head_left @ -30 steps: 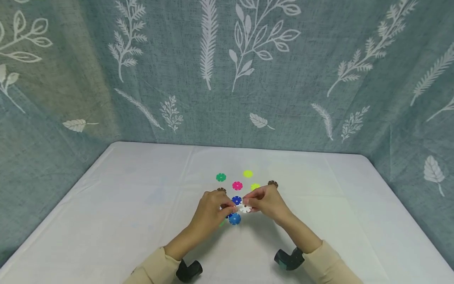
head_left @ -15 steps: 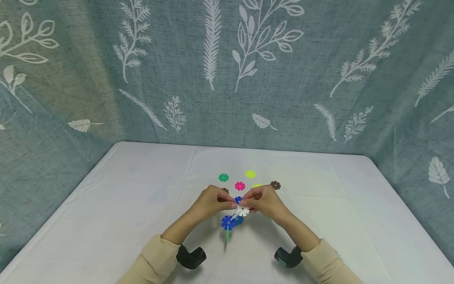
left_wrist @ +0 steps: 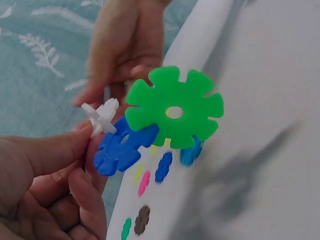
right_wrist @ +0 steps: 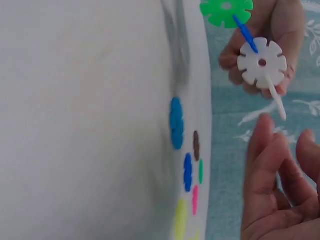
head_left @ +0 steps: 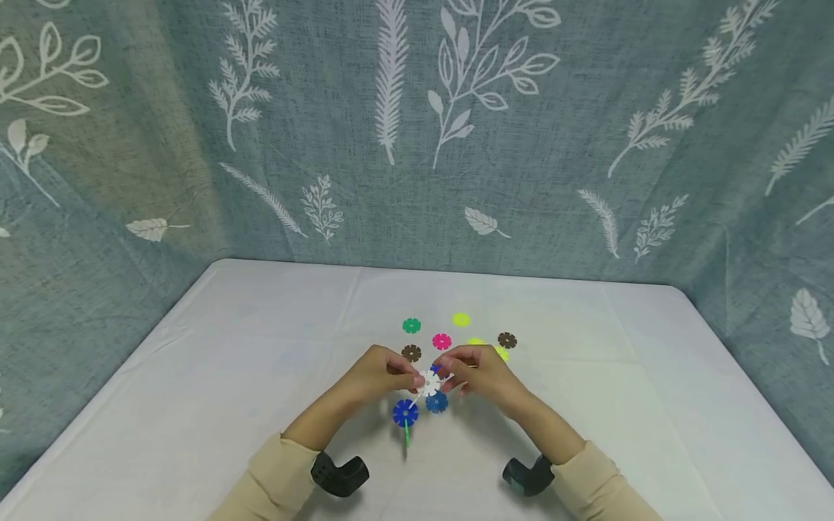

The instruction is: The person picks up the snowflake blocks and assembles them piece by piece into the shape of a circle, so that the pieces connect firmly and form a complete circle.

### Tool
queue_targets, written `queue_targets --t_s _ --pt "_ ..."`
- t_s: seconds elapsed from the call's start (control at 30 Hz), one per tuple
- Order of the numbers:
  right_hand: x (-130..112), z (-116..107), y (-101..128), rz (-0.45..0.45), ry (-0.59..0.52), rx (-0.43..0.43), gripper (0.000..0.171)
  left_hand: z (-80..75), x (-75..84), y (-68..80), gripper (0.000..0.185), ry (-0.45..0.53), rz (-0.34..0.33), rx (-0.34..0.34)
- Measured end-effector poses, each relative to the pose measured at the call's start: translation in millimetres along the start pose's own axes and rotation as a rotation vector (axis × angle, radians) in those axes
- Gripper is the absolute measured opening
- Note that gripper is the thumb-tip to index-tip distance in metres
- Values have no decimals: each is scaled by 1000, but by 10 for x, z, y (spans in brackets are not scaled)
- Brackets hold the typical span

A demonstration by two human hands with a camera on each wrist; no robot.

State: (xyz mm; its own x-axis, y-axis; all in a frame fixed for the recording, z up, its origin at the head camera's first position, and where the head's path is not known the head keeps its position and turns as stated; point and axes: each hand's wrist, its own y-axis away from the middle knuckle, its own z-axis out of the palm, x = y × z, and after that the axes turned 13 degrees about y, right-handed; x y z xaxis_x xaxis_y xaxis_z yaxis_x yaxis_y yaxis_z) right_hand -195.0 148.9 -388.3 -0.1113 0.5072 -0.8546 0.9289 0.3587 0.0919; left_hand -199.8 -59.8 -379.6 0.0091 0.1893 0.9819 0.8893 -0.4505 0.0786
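My left hand [head_left: 381, 376] pinches a chain of notched plastic discs between thumb and fingertips. It has a white disc [right_wrist: 254, 56] facing up, a second white disc [right_wrist: 276, 97] slotted edge-on into it, a blue disc [left_wrist: 125, 145], and a green disc [left_wrist: 175, 95] at the end. In the head view the chain hangs toward the person, blue disc in front of the left fingers and green one edge-on below. My right hand [head_left: 478, 373] is just right of the white discs. Its fingers [right_wrist: 267, 165] are bent and apart with nothing between them in the right wrist view.
Loose discs lie on the white table [head_left: 274, 325]: light blue [head_left: 437, 402], dark blue [left_wrist: 163, 167], pink [head_left: 441, 341], green [head_left: 411, 325], two brown ones [head_left: 411, 353] and several yellow ones [head_left: 461, 319]. A leaf-patterned curtain [head_left: 365, 202] stands behind the table.
Both hands worked at the white discs earlier; now the right fingers have let go and drawn slightly right. The chain swung out toward the person and left, bringing its blue and green discs into sight.
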Motion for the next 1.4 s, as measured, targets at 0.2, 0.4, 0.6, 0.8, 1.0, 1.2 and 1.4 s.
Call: queue_targets --t_s 0.2,0.4,0.6,0.8,1.0,1.2,1.4 --pt "117 46 10 72 147 -26 26 -138 9 8 16 -14 -99 124" --pt "179 133 3 -28 301 -71 34 -180 -2 -10 17 -10 -146 147" --pt "150 191 11 -66 482 -5 27 -143 -17 -33 16 -10 -163 157" --pt "99 202 35 -88 516 57 20 -129 -7 -42 17 13 -134 121" --pt "44 131 69 -64 409 137 17 -116 6 -35 17 33 -98 68" --pt "-32 41 53 -13 317 282 17 -85 25 -33 17 29 -99 48" --pt "-73 37 63 -18 304 300 19 -42 43 -51 19 49 -88 17"
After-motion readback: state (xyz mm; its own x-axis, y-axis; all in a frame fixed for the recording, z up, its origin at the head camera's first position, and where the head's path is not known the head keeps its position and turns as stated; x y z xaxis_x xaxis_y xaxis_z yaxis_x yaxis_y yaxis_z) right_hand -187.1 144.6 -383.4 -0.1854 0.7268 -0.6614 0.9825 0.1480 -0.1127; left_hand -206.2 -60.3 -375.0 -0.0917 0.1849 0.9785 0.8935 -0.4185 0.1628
